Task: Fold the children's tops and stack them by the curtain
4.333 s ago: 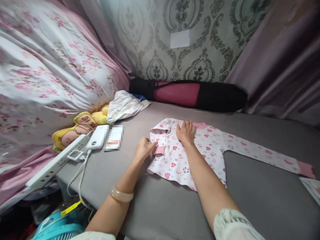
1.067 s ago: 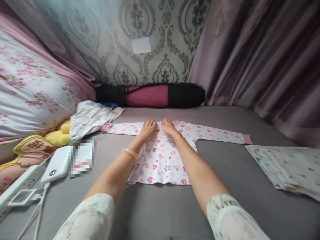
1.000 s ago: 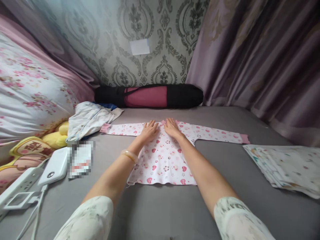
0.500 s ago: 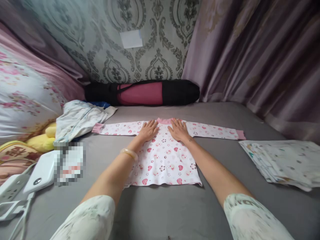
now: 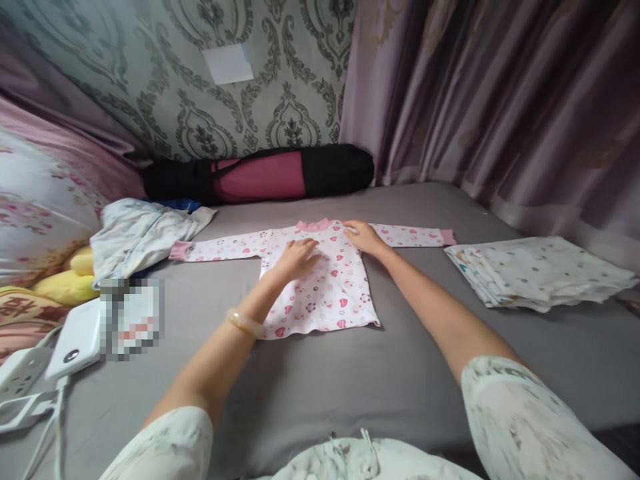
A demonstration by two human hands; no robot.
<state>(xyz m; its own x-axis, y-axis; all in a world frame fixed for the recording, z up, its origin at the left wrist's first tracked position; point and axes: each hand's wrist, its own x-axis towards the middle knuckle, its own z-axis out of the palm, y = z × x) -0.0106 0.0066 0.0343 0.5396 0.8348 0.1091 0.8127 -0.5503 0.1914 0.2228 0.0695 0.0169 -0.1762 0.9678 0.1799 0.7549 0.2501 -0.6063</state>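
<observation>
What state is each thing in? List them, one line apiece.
Shirt: spread flat, sleeves stretched out.
Left hand: fingers extended, over the shirt; contact unclear.
Right hand: fingers slightly curled at the shirt's shoulder; grip unclear.
Cloths on the right: folded, stacked.
Cloth on the left: crumpled.
Long bag: lying lengthwise by the wall.
Power bank: cable plugged in; charging unclear.
Curtain: hanging in folds.

No text can be read with certainty: a dark red character [image 5: 36, 309] on the plush toy [image 5: 11, 333] is indistinct, the red line [image 5: 136, 328] on the flat white item [image 5: 137, 307] is pixelated, and marks on the hearts [image 5: 343, 303] of the printed top [image 5: 325, 283] are too small
</observation>
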